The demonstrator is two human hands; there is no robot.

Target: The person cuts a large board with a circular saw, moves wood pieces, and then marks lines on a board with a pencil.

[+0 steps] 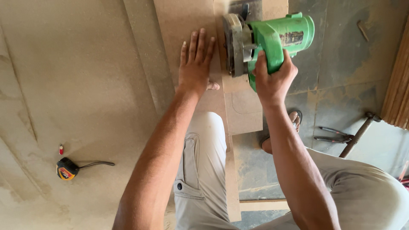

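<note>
R hand [272, 81] wrapped tight round the handle of a green plastic-bodied circular saw [272, 38], fingers closed on the grip, thumb on the near side. Saw sits on a narrow tan fibreboard strip [245, 110], its metal blade guard on the L side of the body, right at the strip's L edge. Blade itself hidden under the guard, so can't tell if it's spinning.

L hand [196, 64] flat, palm down, fingers spread fairly wide and pointing away from the person, holding nothing; it presses on the wider tan fibreboard panel [183, 25] just L of the saw guard, close but apart from it. Thumb tip pokes out at the panel's near edge.

Strip & panel run lengthwise away from the person, over a big sheet of the same dusty tan board [76, 85] covering the L side of view. Near that sheet's L edge: yellow-black tape measure [67, 168] w/ a dark strap trailing R, and a small red-white object [61, 149] just beyond it, prob a marker or lighter, too small to say.

Person wears light grey trousers [200, 170], knees either side of the strip. Sandalled foot [294, 119] on grey stone floor [341, 76] R of the strip. On the floor further R: dark-handled pliers [334, 135] touching a hammer [360, 132] w/ a metal shaft. Stack of ribbed brown boards [398, 89] at R edge.
</note>
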